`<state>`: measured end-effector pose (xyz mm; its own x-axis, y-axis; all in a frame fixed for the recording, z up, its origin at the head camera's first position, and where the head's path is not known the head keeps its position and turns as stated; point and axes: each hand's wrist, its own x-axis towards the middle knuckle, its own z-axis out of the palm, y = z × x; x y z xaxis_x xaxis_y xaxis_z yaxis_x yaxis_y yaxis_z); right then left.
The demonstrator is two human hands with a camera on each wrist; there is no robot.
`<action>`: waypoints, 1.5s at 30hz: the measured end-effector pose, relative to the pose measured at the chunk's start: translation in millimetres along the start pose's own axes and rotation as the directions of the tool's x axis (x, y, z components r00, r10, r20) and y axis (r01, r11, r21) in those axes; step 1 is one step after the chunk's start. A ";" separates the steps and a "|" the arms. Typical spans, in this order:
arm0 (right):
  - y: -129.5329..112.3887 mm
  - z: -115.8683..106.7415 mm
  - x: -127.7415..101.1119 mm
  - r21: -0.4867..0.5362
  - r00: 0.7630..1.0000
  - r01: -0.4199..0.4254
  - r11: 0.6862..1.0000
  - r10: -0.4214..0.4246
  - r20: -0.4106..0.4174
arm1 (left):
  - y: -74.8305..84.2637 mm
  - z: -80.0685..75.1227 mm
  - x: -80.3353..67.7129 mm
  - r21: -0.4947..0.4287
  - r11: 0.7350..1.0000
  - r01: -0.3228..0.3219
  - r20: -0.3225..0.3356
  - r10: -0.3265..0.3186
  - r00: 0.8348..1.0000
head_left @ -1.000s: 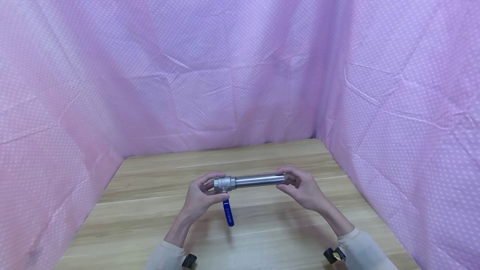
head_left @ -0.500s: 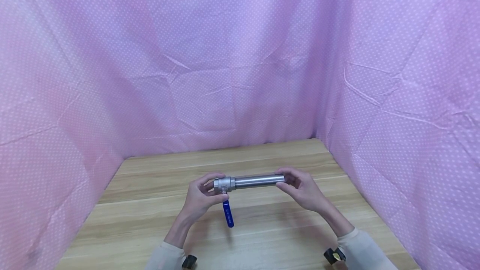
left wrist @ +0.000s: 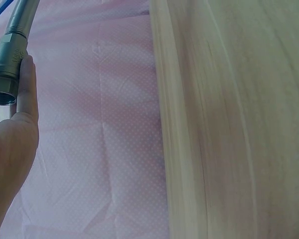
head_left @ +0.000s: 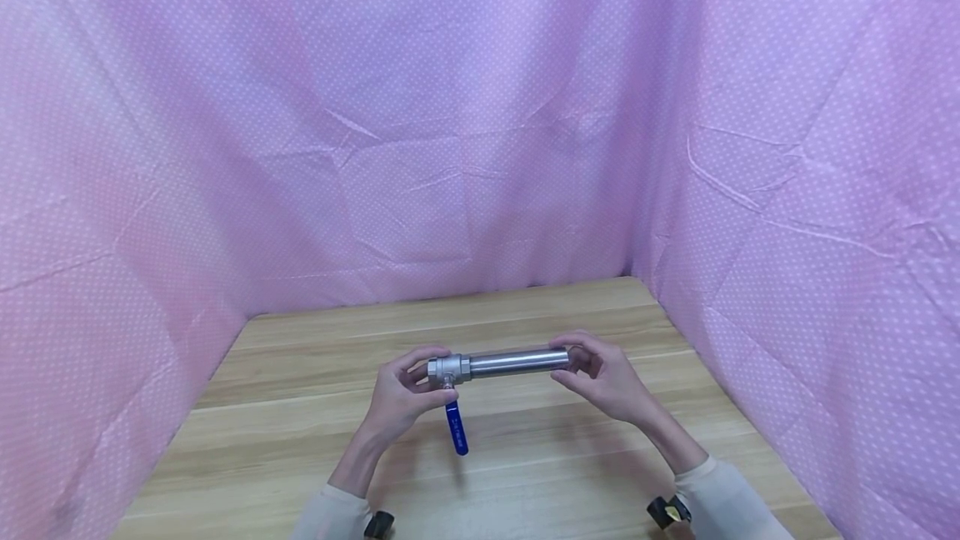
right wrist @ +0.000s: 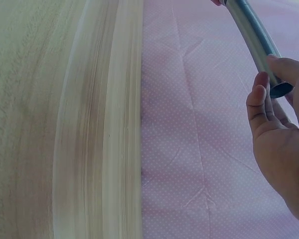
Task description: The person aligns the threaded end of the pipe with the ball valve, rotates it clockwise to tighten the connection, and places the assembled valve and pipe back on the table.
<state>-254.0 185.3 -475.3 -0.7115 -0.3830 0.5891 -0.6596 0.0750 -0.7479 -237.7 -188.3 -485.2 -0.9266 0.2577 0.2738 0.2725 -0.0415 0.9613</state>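
My left hand [head_left: 397, 390] grips a silver ball valve [head_left: 449, 367] by its body, thumb in front near the stem and fingers behind. The valve's blue lever handle [head_left: 457, 430] points down toward me. A smooth steel pipe [head_left: 517, 362] runs from the valve's right end, its thread partly showing at the joint in the left wrist view. My right hand [head_left: 611, 377] holds the pipe's free end between thumb and fingertips. In the right wrist view the pipe's open end [right wrist: 281, 90] shows among the fingers. Valve and pipe are held nearly level above the table.
The wooden table [head_left: 315, 357] lies under both hands, their shadows falling on it. Pink dotted cloth [head_left: 450, 148] hangs at the back and on both sides, close to the table's edges. Black wrist straps [head_left: 378, 523] show at the bottom by the pale sleeves [head_left: 731, 498].
The right hand's thumb and fingers shift slightly at the pipe's end. The left hand, valve and pipe stay in almost the same place.
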 end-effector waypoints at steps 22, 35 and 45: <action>-1.7 -0.5 -1.9 -0.055 0.998 -0.058 0.997 0.058 -0.001 | 1.5 0.7 -0.1 -0.001 1.000 0.014 -0.005 -0.014 1.000; -1.8 -0.6 -2.0 -0.126 0.993 -0.118 0.985 0.116 -0.022 | 2.3 0.2 -0.5 -0.011 1.000 0.017 -0.008 -0.017 1.000; 1.4 -1.4 -2.4 -0.085 0.993 -0.119 0.989 0.118 -0.014 | 3.7 1.4 -0.1 -0.010 1.000 0.024 -0.011 -0.025 1.000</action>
<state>-253.6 187.7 -477.3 -0.7879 -0.3585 0.5007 -0.5884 0.1982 -0.7839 -236.2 -187.1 -481.7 -0.9357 0.2484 0.2504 0.2472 -0.0444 0.9679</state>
